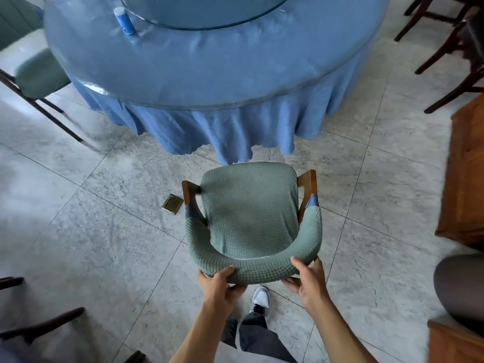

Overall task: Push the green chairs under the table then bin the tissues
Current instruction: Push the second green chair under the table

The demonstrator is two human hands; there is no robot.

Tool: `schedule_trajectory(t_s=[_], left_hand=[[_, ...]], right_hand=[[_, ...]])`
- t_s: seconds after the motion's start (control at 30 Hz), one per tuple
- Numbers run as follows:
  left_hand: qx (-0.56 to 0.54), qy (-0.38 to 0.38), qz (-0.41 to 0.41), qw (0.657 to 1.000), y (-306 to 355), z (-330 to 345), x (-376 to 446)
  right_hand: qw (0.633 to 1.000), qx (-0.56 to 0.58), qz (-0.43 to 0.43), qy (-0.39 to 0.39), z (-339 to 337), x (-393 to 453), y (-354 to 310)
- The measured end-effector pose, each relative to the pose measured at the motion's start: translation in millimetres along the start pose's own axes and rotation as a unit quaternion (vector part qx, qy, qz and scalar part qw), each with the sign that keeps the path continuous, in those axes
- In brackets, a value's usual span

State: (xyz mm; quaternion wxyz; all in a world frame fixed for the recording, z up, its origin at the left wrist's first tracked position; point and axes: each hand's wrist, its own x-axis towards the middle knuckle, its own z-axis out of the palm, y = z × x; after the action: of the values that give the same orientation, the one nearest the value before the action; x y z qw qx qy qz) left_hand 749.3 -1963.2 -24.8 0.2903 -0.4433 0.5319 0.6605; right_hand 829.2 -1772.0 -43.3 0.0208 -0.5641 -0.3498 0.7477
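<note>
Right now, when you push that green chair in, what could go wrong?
1. The chair points at the hanging blue tablecloth; its wooden arms might snag the cloth and tug it.
2. A tug could topple the blue bottle standing on the table.
3. A small brass plate sits on the floor beside the chair; a leg might catch on it.
Left hand and right hand both grip the backrest.
</note>
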Motion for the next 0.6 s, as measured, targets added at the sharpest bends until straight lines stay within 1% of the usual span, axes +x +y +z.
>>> schedule_trajectory(t_s=[0.13, 0.27, 0.43, 0.6], left_hand=[[-0.007, -0.001, 0.007, 1.000, -1, 2, -2], [-0.015, 0.038, 0.009, 0.999, 2, 4, -1], [-0.024, 0.043, 0.025, 0.998, 16, 6, 4], [-0.033, 0.038, 0.044, 0.998, 38, 13, 13]], right_hand=[[1.000, 0.008, 0.002, 0.011, 6, -5, 4], [0.999, -0.012, -0.007, 0.030, 9, -6, -1], [0.999, -0.025, -0.018, 0.028, 20, -8, -5], [0.999, -0.035, -0.008, 0.021, 39, -1, -12]])
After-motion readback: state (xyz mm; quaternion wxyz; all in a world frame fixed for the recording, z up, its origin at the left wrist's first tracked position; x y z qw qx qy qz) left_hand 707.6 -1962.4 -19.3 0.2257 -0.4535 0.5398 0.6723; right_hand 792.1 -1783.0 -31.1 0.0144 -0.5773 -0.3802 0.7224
